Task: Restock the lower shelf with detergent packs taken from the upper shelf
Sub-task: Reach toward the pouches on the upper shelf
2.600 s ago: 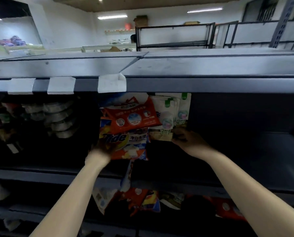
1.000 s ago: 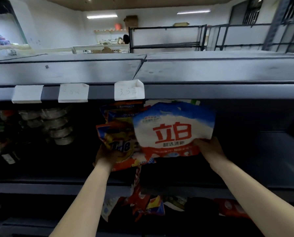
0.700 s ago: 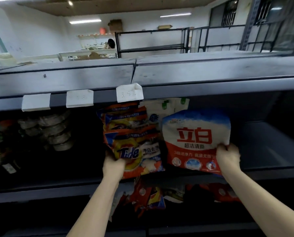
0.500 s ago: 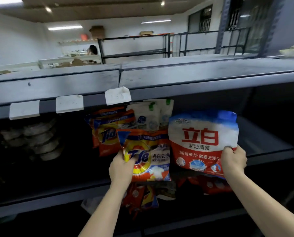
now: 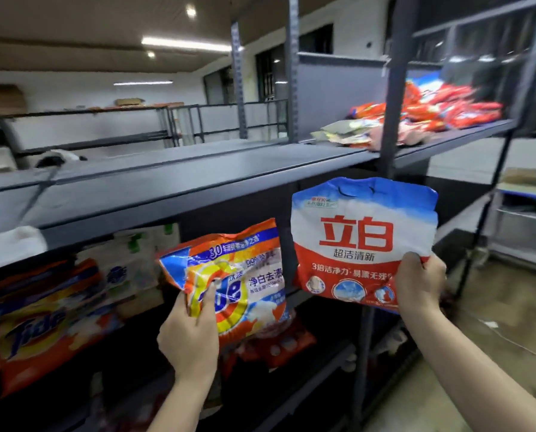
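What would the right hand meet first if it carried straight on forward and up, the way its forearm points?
Probably the dark upright post behind the Liby pack that the right hand grips; depth is unclear, so it might pass beside it.

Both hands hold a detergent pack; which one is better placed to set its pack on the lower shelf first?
Probably left: the left hand holds the Tide pack lower, right above the lower shelf's red packs; the right hand sits higher.

"立白" pack (image 5: 360, 241) — "Tide" pack (image 5: 235, 285)

We now hold the Tide pack (image 5: 235, 282) and the white-and-red pack (image 5: 358, 241) clear of the shelf, lower right of centre frame.
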{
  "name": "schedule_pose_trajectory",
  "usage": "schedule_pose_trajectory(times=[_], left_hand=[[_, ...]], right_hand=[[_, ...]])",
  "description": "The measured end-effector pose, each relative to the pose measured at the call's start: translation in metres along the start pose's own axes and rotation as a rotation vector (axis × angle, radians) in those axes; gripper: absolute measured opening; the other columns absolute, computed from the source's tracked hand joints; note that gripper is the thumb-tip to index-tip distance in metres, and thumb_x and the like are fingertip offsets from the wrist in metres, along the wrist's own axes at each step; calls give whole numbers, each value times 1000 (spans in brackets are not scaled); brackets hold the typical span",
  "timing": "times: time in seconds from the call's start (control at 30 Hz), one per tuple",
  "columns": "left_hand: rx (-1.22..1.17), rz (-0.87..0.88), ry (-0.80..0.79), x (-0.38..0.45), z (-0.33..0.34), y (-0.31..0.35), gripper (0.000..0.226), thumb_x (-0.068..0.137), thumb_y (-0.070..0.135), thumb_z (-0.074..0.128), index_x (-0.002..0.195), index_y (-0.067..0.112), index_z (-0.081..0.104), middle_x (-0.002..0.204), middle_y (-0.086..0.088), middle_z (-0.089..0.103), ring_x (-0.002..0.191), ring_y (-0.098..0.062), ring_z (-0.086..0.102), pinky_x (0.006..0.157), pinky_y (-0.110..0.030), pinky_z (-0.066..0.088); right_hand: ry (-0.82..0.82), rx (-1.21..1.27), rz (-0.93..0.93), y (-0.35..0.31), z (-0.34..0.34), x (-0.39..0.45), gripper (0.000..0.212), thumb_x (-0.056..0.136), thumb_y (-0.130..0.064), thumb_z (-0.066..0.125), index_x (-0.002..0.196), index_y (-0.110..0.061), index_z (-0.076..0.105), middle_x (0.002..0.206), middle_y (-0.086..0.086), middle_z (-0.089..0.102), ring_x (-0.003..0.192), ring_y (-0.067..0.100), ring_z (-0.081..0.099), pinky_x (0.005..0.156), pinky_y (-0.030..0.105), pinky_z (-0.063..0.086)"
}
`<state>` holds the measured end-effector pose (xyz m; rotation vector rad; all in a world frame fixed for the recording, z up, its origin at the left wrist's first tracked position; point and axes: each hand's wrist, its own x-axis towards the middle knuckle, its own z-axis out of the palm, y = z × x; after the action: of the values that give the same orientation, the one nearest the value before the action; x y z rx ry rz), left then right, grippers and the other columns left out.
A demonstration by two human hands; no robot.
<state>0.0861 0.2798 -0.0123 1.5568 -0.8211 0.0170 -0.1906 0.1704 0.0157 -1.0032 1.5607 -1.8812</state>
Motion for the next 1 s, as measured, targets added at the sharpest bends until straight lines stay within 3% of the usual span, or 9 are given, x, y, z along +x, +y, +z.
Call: schedule_pose_trajectory(times=[0.07, 0.2, 0.3, 0.37, 0.43, 0.47, 0.6, 0.77, 1.0], left_hand=[[-73, 0, 9, -8, 20, 14, 22, 85, 50, 63, 72, 32, 62, 65, 13, 66, 63, -11, 66, 65, -35, 53], [-228, 29, 1, -27, 72, 50, 8, 83, 52, 66, 81, 44, 65, 70, 16, 70, 62, -7, 69, 66, -43, 59], [-328, 15, -10, -44, 119, 80, 11, 83, 50, 67, 88, 40, 67, 76, 18, 71, 63, -6, 70, 63, -44, 60], [-381, 11, -21, -58, 157, 103, 16, 82, 52, 67, 90, 38, 68, 77, 18, 71, 64, -5, 70, 62, -43, 60], [-421, 18, -41, -72, 195, 126, 24, 78, 57, 64, 89, 37, 69, 79, 19, 71, 66, -3, 70, 61, -41, 59], [-437, 25, -50, -79, 213, 136, 27, 76, 59, 63, 89, 37, 69, 79, 20, 71, 66, -1, 69, 60, -39, 58], [-469, 11, -39, -105, 278, 170, 24, 73, 63, 62, 86, 44, 68, 79, 25, 70, 67, 3, 68, 60, -35, 58], [-493, -10, -61, -123, 346, 209, 16, 77, 59, 67, 87, 47, 66, 77, 22, 71, 65, -4, 71, 64, -43, 60], [-505, 32, -72, -122, 443, 257, 11, 80, 53, 69, 85, 42, 69, 73, 25, 69, 62, 1, 68, 64, -39, 59]], right_hand=[[50, 46, 12, -4, -16, 23, 24, 85, -11, 38, 78, -20, 60, 70, -12, 63, 59, 0, 63, 47, 17, 45], [111, 17, 27, -1, -48, 79, 26, 84, -12, 37, 73, -23, 58, 78, -4, 67, 67, 14, 65, 60, 27, 50], [77, 14, 34, 5, -69, 128, 28, 86, -13, 37, 76, -26, 59, 86, 3, 70, 79, 27, 69, 73, 45, 57], [86, 0, 28, 10, -85, 171, 28, 87, -13, 37, 78, -26, 60, 85, 2, 70, 76, 22, 69, 69, 38, 58], [117, -19, 15, 14, -102, 211, 26, 88, -14, 38, 77, -25, 58, 79, -5, 68, 64, 9, 66, 51, 21, 51], [131, -23, 13, 17, -111, 230, 25, 87, -14, 38, 76, -25, 58, 79, -6, 68, 62, 8, 65, 49, 20, 48], [176, -24, 14, 25, -141, 301, 25, 81, -14, 37, 75, -23, 60, 80, -4, 68, 72, 20, 66, 66, 35, 54], [207, -44, -8, 36, -170, 376, 24, 84, -16, 39, 76, -19, 61, 74, -6, 68, 66, 16, 66, 54, 25, 46], [325, -6, -54, 52, -185, 477, 25, 84, -23, 44, 65, -14, 59, 67, -3, 65, 61, 18, 63, 55, 24, 43]])
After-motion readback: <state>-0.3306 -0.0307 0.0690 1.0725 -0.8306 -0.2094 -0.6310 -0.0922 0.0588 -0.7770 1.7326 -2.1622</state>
